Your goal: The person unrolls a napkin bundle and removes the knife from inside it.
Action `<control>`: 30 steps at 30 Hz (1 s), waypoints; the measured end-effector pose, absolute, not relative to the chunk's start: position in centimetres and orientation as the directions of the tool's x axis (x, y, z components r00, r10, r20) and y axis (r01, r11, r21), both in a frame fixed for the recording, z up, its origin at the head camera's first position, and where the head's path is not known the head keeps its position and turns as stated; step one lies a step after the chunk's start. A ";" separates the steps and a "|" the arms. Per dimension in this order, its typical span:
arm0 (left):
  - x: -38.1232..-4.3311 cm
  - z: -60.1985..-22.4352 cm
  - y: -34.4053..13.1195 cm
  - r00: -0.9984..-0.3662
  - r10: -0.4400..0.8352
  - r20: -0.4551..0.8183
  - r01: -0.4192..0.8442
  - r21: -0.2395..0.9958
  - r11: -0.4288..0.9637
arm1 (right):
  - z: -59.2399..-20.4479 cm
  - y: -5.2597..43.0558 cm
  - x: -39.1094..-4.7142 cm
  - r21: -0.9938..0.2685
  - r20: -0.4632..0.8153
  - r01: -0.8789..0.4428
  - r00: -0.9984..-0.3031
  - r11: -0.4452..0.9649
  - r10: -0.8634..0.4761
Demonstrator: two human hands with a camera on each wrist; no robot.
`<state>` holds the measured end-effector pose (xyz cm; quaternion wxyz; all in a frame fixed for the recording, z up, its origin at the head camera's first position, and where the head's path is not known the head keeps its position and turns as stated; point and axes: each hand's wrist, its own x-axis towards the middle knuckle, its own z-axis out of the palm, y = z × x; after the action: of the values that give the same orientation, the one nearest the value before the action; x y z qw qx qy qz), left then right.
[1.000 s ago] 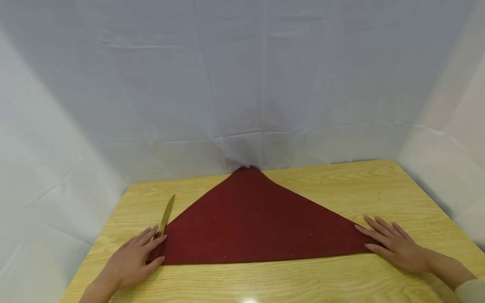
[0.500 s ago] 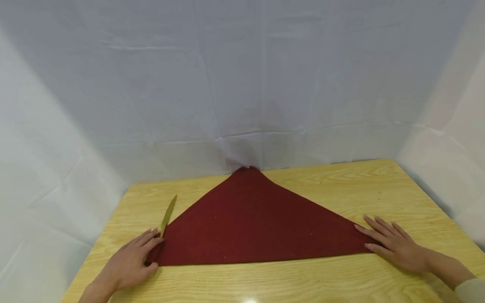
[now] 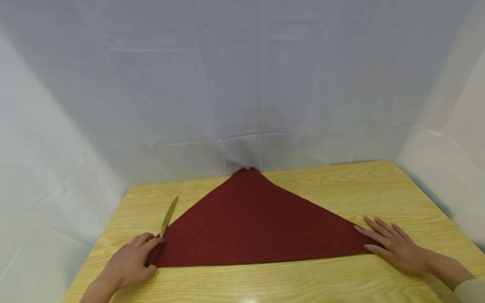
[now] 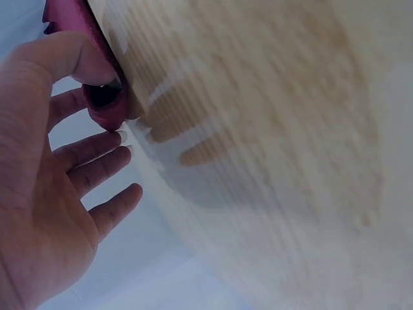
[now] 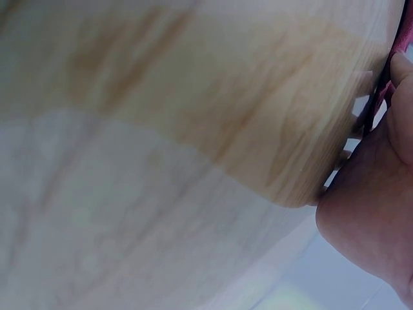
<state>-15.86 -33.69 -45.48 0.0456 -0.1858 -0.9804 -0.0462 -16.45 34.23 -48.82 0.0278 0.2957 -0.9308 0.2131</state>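
Note:
A dark red cloth point(image 3: 246, 223), folded into a triangle, lies on the table with its long edge toward me. My left hand point(image 3: 130, 261) holds the cloth's left corner between thumb and index finger. In the left wrist view, that corner is a rolled end of cloth point(image 4: 110, 113) with the thumb at its opening; the other fingers are spread below. A pointed gold blade point(image 3: 169, 216), like a knife's, sticks out past the left hand's fingertips; its lower end is hidden there. My right hand point(image 3: 395, 244) lies flat, fingers extended, its fingertips on the right corner.
The wood-grain table point(image 3: 303, 277) has a rounded far right corner. White sheeting point(image 3: 242, 84) stands behind the table and along both sides. The cloth's top point reaches the far edge against it.
My left hand's fingers have drawn back and curled in at the cloth's left corner. The blade has shifted slightly right and toward me. The right hand stays in place.

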 end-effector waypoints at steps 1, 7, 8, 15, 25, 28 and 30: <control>-15.9 -45.4 -33.6 -0.927 0.359 0.104 0.368 0.072 0.927 | -48.8 34.3 -16.4 -0.383 0.174 -0.562 -0.823 0.733 -0.540; -16.7 -44.9 -32.8 -0.918 0.388 0.086 0.393 0.053 0.918 | -48.7 34.5 -16.5 -0.375 0.178 -0.571 -0.817 0.730 -0.548; -16.9 -44.8 -32.7 -0.916 0.394 0.079 0.398 0.048 0.916 | -48.6 34.5 -16.5 -0.381 0.177 -0.570 -0.818 0.728 -0.548; -17.5 -44.5 -33.0 -0.922 0.386 0.032 0.387 0.094 0.917 | -48.7 34.4 -16.6 -0.408 0.168 -0.570 -0.815 0.713 -0.555; -17.5 -44.7 -34.3 -0.938 0.345 0.036 0.344 0.230 0.911 | -48.9 34.7 -16.9 -0.418 0.168 -0.568 -0.816 0.709 -0.554; -17.4 -44.7 -34.4 -0.944 0.328 0.017 0.320 0.273 0.907 | -48.8 34.7 -16.9 -0.430 0.173 -0.571 -0.812 0.699 -0.558; -17.3 -44.8 -34.5 -0.949 0.316 0.010 0.303 0.310 0.901 | -48.7 34.7 -16.9 -0.436 0.175 -0.574 -0.810 0.693 -0.560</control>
<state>-17.31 -34.50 -44.75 -0.0203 -0.1588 -0.9747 -0.1559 -16.89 34.70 -48.66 0.0140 0.3082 -0.9200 0.2418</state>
